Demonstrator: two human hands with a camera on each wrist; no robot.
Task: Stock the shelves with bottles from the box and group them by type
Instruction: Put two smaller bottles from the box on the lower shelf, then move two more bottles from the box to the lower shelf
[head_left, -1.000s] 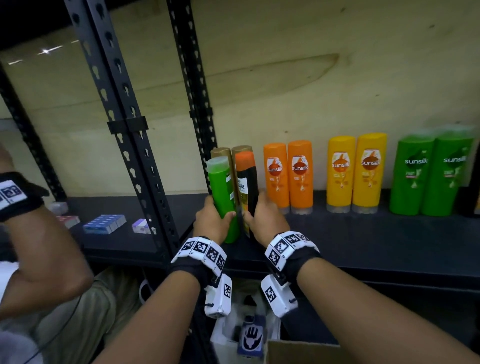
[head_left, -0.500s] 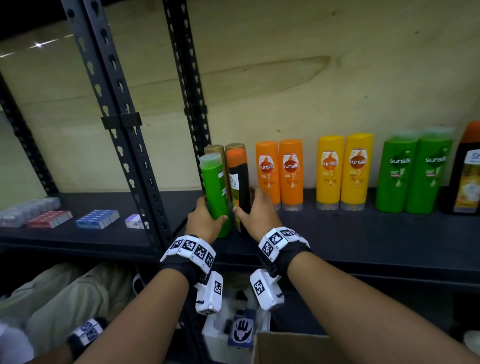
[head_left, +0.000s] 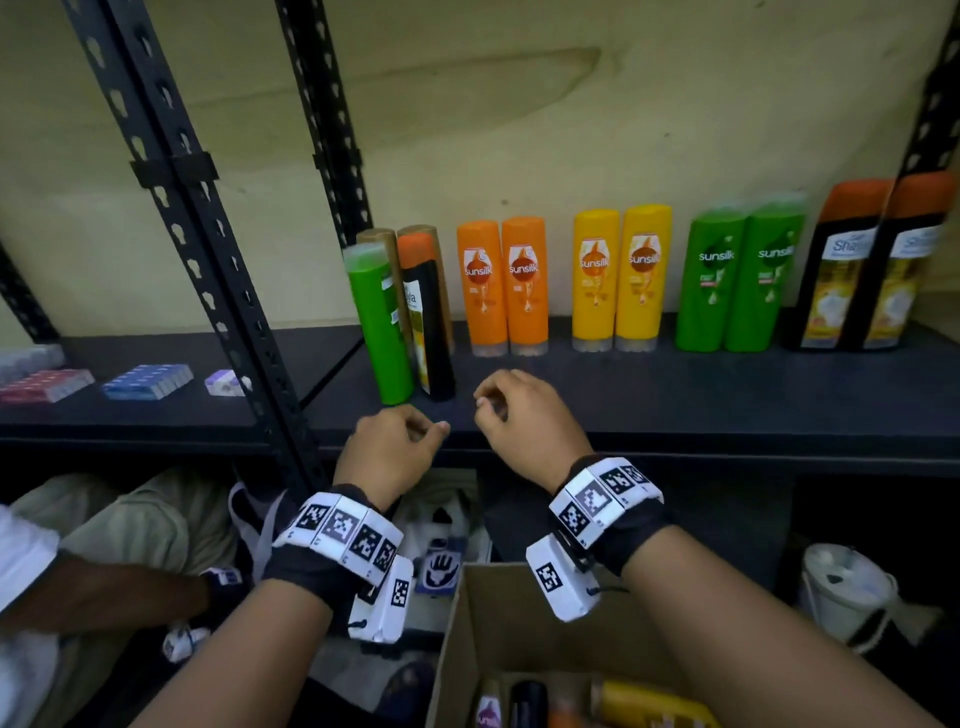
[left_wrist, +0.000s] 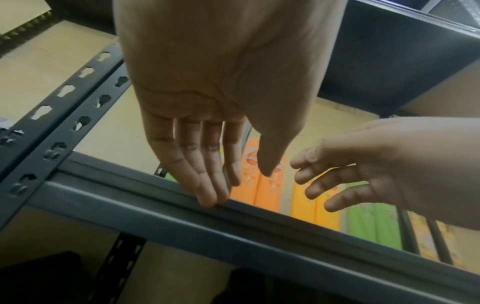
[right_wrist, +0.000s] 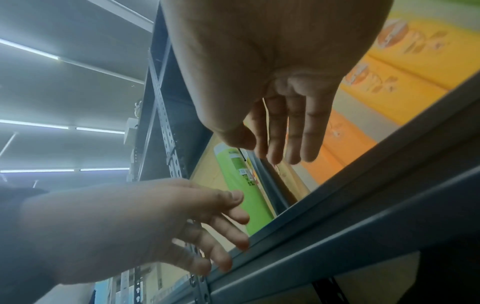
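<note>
Both hands (head_left: 395, 452) (head_left: 524, 415) hover empty, fingers (left_wrist: 207, 185) loosely curled.

A dark shelf (head_left: 675, 405) carries upright bottles: near its left end a green bottle (head_left: 382, 327) touches a black bottle (head_left: 431, 332), with two tan bottles (head_left: 415, 234) just behind. Along the far edge, left to right, stand two orange bottles (head_left: 504, 286), two yellow bottles (head_left: 621, 280), two green Sunsilk bottles (head_left: 740, 280) and two black orange-capped bottles (head_left: 872, 270). Left of the post (head_left: 208, 249), small packs (head_left: 148, 381) lie flat on the adjoining shelf (head_left: 156, 415).
</note>
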